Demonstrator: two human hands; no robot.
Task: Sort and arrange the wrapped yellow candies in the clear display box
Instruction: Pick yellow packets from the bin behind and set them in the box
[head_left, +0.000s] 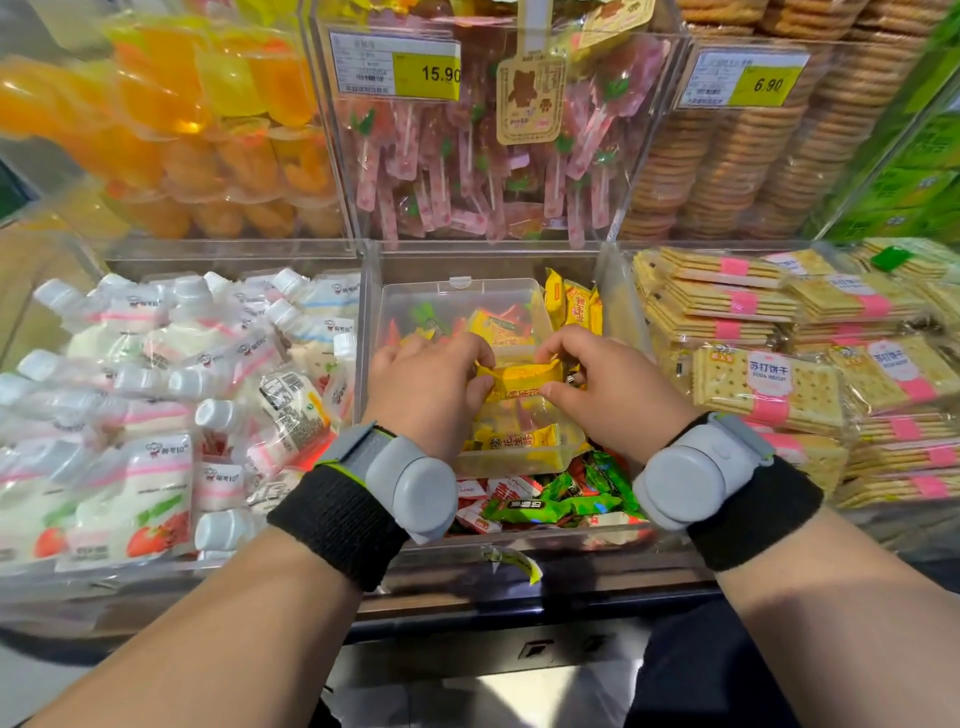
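Yellow candy (522, 376): one wrapped piece, held level over the middle of the clear display box (460, 292), just above the loose pile inside.

Left hand (426, 387) pinches its left end, right hand (610, 392) its right end. Fingers (551, 355) of both hands are curled onto the wrapper with the thumbs underneath. I can see nothing else in either hand.

More yellow candies (519, 441) lie flat in the near part of the box. Several standing candies (574, 306) are on edge outside it, against its right wall.

Handling (judged): light. The pillow-style wrapper is glossy film, so probably slippery. The crimped ends look flat and stiffer, so the best hold is there or across the short sides. How hard the contents are is not evident, so squeeze gently.

Outward: the box appears to rest on mixed green and red candies (566, 496) in the middle compartment of the shelf bin. The left compartment holds spouted pouches (156, 395) and the right holds soda cracker packs (769, 387). The bin above holds pink lollipops (467, 171).
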